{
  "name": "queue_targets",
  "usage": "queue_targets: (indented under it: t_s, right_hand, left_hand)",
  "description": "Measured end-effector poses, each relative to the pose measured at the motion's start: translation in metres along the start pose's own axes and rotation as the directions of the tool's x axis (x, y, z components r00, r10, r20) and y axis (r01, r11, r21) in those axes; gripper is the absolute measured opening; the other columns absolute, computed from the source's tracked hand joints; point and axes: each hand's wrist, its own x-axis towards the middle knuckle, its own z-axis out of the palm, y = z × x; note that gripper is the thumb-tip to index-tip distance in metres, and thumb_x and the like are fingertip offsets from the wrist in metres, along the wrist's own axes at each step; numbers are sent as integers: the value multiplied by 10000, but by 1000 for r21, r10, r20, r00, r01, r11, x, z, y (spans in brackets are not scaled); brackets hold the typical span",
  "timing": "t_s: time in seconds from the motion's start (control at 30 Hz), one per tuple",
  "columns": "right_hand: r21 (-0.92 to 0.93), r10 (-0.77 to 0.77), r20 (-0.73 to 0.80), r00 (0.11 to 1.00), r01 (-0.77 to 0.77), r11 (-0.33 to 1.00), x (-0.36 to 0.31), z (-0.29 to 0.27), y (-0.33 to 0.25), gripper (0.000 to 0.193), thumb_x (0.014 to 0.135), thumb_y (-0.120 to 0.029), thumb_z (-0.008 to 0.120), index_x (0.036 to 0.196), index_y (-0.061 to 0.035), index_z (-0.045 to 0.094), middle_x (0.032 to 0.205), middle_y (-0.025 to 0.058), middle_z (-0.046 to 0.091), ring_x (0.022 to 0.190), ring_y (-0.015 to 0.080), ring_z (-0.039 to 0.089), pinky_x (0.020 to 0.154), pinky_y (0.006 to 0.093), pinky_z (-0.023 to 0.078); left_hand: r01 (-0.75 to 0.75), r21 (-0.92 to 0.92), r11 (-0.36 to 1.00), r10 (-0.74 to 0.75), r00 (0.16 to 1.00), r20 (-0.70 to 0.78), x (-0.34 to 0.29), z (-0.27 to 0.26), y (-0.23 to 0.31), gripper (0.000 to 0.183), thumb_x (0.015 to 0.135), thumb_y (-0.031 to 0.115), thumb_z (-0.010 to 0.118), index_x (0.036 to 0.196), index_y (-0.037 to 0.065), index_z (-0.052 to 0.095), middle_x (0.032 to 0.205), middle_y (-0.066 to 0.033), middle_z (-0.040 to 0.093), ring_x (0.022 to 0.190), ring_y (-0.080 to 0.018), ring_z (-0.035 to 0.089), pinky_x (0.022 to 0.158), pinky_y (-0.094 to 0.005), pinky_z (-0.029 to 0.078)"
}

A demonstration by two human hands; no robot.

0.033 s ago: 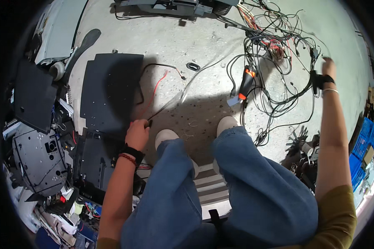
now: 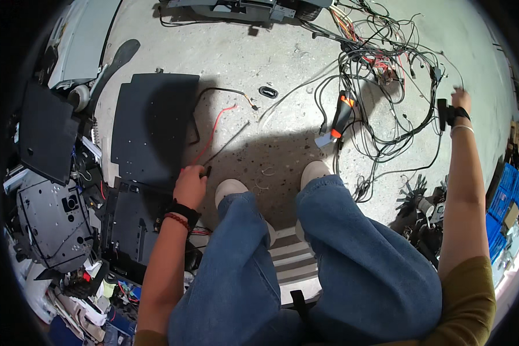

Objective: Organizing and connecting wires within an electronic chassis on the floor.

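Note:
My left hand [image 2: 190, 187] is closed beside the black panel. A red wire [image 2: 214, 130] and a dark cable [image 2: 230, 140] run out from its fingers across the floor; a short black piece shows at its thumb side, its kind unclear. Far right, my outstretched right hand [image 2: 460, 99] is closed on a thin black cable [image 2: 457, 68] that arches out of the cable tangle [image 2: 380, 75]. A black device is strapped at each wrist. An orange-and-black handled tool [image 2: 343, 115] with a flat grey blade lies against the tangle's near left side.
Flat black panels [image 2: 150, 127] lie left, beside a pile of casings and scrap [image 2: 55, 225]. Small black oval part [image 2: 268, 92] on the floor; dark bulky unit [image 2: 248, 10] at the far edge. Right: black parts [image 2: 424, 207] and blue crates [image 2: 496, 225].
My right hand has come slightly nearer and to the right with the thin cable. The dark cable at my left hand has straightened and stands apart from the cable beyond it.

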Motion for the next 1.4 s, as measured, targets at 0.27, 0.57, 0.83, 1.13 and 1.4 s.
queue_targets:
  t_s: [0.27,0.57,0.83,1.13,1.4]
  right_hand:
    - [-98,-549,-248,798,543,834,-213,78,-101,405,748,-85,541,1149,-41,510,1089,188,562,970,376,544,847,416,439]
    - [-198,-668,444,597,792,577,-307,125,-212,272,875,-179,432,1123,-147,541,1067,61,506,1023,222,521,811,339,483]
    - [-220,-837,485,255,961,165,-270,136,-217,289,824,-137,480,1096,-159,574,1124,38,455,1114,189,437,921,308,388]
    - [-216,-778,505,374,927,305,-249,135,-202,200,809,-136,481,965,-150,607,975,8,559,1003,179,503,904,316,373]
    - [-167,-405,419,813,508,845,-239,123,-194,326,816,-289,548,1034,-48,541,904,202,628,856,391,591,754,467,458]
  left_hand:
    - [144,54,988,-144,990,2,-9,-4,-11,468,763,57,632,1192,5,452,1225,-156,462,1128,-334,452,942,-391,393]
    - [154,66,986,-163,971,173,-4,-2,-16,658,708,78,678,1283,6,366,1226,-222,468,1158,-363,425,974,-400,359]
    - [-44,241,970,-18,968,250,-3,-1,-16,567,665,101,719,1170,7,480,1110,-165,543,1120,-331,448,937,-398,371]
    - [-54,307,950,-66,928,368,-13,12,-33,220,758,197,638,914,46,604,952,-154,611,966,-317,547,851,-398,430]
    - [137,-322,937,-131,991,41,-36,-14,15,241,888,233,472,895,12,570,845,-211,588,842,-392,557,705,-446,432]
